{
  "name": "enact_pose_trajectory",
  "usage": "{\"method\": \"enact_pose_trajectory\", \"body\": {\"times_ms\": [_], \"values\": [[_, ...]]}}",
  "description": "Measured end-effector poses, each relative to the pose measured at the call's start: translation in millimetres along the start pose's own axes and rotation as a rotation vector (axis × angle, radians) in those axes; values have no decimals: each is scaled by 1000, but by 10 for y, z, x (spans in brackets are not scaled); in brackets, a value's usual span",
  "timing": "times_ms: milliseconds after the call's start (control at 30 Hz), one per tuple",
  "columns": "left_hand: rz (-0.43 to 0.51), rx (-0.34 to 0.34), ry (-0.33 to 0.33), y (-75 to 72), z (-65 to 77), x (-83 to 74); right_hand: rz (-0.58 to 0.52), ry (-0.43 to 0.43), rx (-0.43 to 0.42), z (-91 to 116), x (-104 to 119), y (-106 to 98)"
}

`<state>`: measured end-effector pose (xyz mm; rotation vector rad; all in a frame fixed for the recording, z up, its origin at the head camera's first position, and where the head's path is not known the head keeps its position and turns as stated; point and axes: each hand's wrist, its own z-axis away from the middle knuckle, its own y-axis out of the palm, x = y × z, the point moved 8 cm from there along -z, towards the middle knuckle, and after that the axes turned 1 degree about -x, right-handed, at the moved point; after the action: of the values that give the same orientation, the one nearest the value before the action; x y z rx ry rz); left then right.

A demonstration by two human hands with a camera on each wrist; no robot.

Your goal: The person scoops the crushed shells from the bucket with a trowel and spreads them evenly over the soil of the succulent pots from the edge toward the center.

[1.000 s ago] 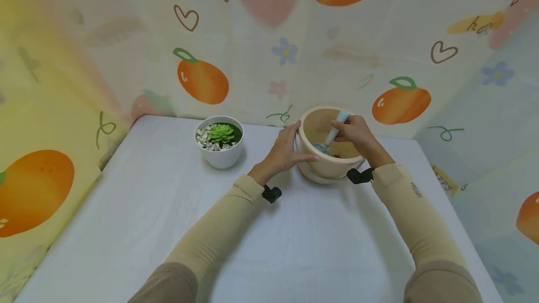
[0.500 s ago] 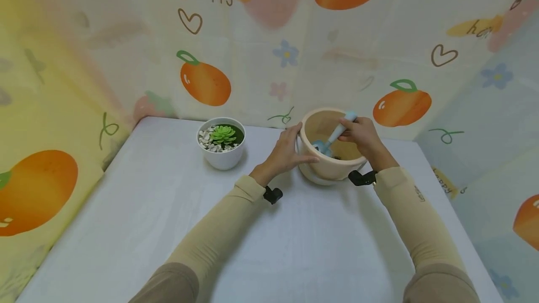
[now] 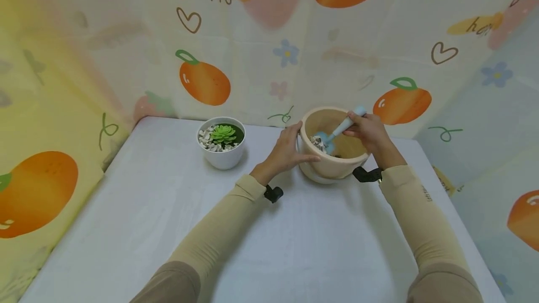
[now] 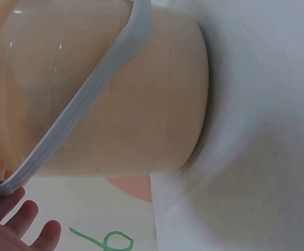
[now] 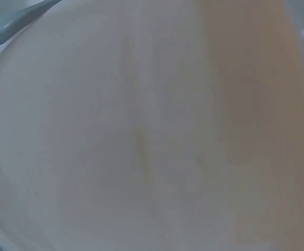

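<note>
A peach-coloured bucket [image 3: 330, 168] with a pale handle [image 4: 89, 91] stands upright on the white-covered table. My left hand [image 3: 283, 151] rests on its left side, thumb along the front of the rim and fingers spread along the side; in the left wrist view the fingertips lie by the handle's end. My right hand [image 3: 370, 131] grips the light-blue handle of a small shovel [image 3: 343, 126], tilted inside the bucket. White and grey stones [image 3: 318, 143] sit at the shovel's blade. The bucket wall hides the bottom. Only the bucket's outside fills the right wrist view.
To the left, a white pot [image 3: 223, 159] holds a green succulent [image 3: 223, 133] and pale stones along one side. A fruit-patterned cloth [image 3: 252, 60] hangs right behind the table's back edge. The white tablecloth [image 3: 269, 247] stretches in front of the bucket.
My right hand has moved rightward with the shovel, whose handle leans further right. Stones now show at its blade. The left hand and bucket stay in place.
</note>
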<state>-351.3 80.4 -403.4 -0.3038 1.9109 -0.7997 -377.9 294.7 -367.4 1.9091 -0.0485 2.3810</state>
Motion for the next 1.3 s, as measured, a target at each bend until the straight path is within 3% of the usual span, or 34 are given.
{"method": "enact_pose_trajectory", "body": {"times_ms": [300, 667, 1000, 1300], "values": [[2, 6, -11, -3, -2, 9, -292, 82, 69, 27, 57, -135], [30, 22, -22, -1, 2, 17, -548, 151, 24, 66, 23, -352], [64, 1, -22, -57, 25, 42, -558, 46, -118, 159, 21, -480], [87, -45, 10, -98, 39, 5, -623, -58, -149, 187, 39, -494]]}}
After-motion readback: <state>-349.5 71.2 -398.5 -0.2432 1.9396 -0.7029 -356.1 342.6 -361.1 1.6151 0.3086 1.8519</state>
